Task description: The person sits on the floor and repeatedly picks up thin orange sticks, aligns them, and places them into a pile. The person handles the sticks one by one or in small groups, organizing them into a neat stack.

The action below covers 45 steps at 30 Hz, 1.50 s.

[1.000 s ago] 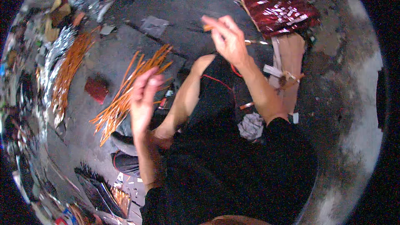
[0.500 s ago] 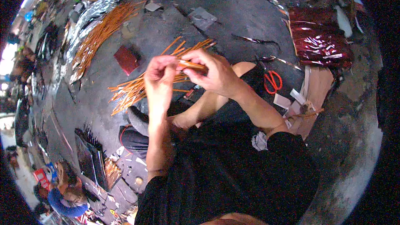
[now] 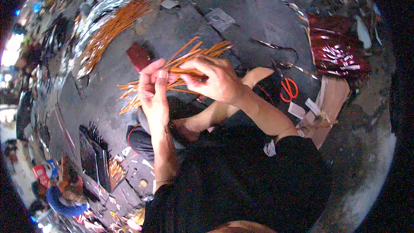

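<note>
Both my hands work close together over a loose pile of thin orange sticks (image 3: 129, 100) on the dark floor. My left hand (image 3: 153, 89) has its thumb raised against curled fingers; whatever sits in that pinch is too small to make out. Thumb and fingertips of my right hand (image 3: 219, 80) close on a thin orange stick, mostly covered by the fingers and hard to separate from the pile behind. The pile's far ends fan out beyond my right hand. My bare foot (image 3: 258, 75) rests beside the pile, under my right forearm.
Orange-handled scissors (image 3: 289, 90) lie to the right, near wooden boards (image 3: 333, 111) and a stack of shiny dark-red strips (image 3: 336, 45). A dark-red block (image 3: 137, 55) sits left of the pile. Another orange bundle (image 3: 114, 28) lies far left. A person in blue (image 3: 64, 203) is at lower left.
My left hand has dropped lower and turned, its thumb now upright. My right hand has shifted slightly right and down. The whole view has moved a little, sliding the floor things rightward.
</note>
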### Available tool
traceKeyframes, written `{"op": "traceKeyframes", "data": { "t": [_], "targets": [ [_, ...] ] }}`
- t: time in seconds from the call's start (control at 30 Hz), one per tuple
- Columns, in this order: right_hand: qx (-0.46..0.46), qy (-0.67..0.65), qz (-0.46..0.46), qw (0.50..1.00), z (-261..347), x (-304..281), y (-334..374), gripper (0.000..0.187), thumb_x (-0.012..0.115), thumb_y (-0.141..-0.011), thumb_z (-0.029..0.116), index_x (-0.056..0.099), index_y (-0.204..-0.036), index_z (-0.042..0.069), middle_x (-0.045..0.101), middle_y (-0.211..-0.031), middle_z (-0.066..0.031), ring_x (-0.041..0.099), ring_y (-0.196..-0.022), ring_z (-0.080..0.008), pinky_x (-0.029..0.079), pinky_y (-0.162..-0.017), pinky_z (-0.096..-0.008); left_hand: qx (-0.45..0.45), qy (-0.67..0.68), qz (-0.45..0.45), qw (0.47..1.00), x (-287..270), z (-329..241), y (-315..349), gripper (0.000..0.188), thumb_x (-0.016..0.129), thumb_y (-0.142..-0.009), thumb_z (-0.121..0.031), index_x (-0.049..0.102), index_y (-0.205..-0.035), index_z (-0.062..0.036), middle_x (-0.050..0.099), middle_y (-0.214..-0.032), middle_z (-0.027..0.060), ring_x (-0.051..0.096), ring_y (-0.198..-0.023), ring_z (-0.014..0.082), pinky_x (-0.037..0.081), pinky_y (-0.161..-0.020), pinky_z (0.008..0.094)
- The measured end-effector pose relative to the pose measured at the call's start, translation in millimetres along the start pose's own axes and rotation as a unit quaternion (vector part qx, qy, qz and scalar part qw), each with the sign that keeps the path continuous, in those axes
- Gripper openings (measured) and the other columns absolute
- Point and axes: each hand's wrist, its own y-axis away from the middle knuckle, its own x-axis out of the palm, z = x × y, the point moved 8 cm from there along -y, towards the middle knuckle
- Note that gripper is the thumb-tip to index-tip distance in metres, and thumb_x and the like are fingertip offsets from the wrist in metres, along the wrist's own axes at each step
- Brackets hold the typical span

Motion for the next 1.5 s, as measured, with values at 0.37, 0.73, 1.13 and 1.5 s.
{"op": "traceKeyframes", "data": {
  "t": [0.37, 0.73, 1.13, 1.5],
  "targets": [
    [0.007, -0.046, 0.031, 0.998, 18, 40, -17, 0.020, 0.070, -0.077, 0.005, 0.058, -0.092, 0.005, 0.063, -0.085, -0.0100, 0.066, -0.078, -0.0268, 0.053, -0.068, -0.0347, 0.114, 0.158, 0.011, 0.981, -21, 19, 4, 0.014, 0.058, -0.096, -0.014, 0.060, -0.102, -0.0017, 0.063, -0.106, 0.0113, 0.059, -0.100, 0.0199, 0.044, -0.096, 0.0360],
    [-0.057, -0.018, 0.044, 0.997, 19, 34, -11, 0.022, 0.073, -0.074, 0.004, 0.059, -0.091, 0.007, 0.066, -0.083, -0.0073, 0.068, -0.072, -0.0242, 0.054, -0.063, -0.0347, 0.092, 0.303, -0.093, 0.944, -72, 13, 4, 0.013, 0.055, -0.098, -0.022, 0.054, -0.105, -0.0114, 0.059, -0.098, 0.0031, 0.059, -0.095, 0.0191, 0.051, -0.082, 0.0290],
    [-0.057, 0.000, 0.100, 0.993, 11, 24, 2, 0.021, 0.074, -0.073, 0.004, 0.059, -0.088, 0.008, 0.066, -0.079, -0.0068, 0.067, -0.069, -0.0242, 0.052, -0.061, -0.0346, 0.142, 0.386, -0.128, 0.902, -190, 13, -3, 0.020, 0.058, -0.096, -0.019, 0.060, -0.111, -0.0044, 0.064, -0.108, 0.0062, 0.061, -0.102, 0.0186, 0.055, -0.083, 0.0277],
    [-0.036, 0.026, 0.114, 0.992, 1, 5, 13, 0.019, 0.073, -0.073, 0.004, 0.060, -0.086, 0.008, 0.067, -0.080, -0.0064, 0.068, -0.071, -0.0238, 0.054, -0.063, -0.0350, 0.139, 0.482, -0.051, 0.864, -259, 4, -7, 0.021, 0.057, -0.096, -0.019, 0.064, -0.104, -0.0004, 0.069, -0.105, 0.0106, 0.066, -0.102, 0.0224, 0.057, -0.084, 0.0318]
  ]
}}
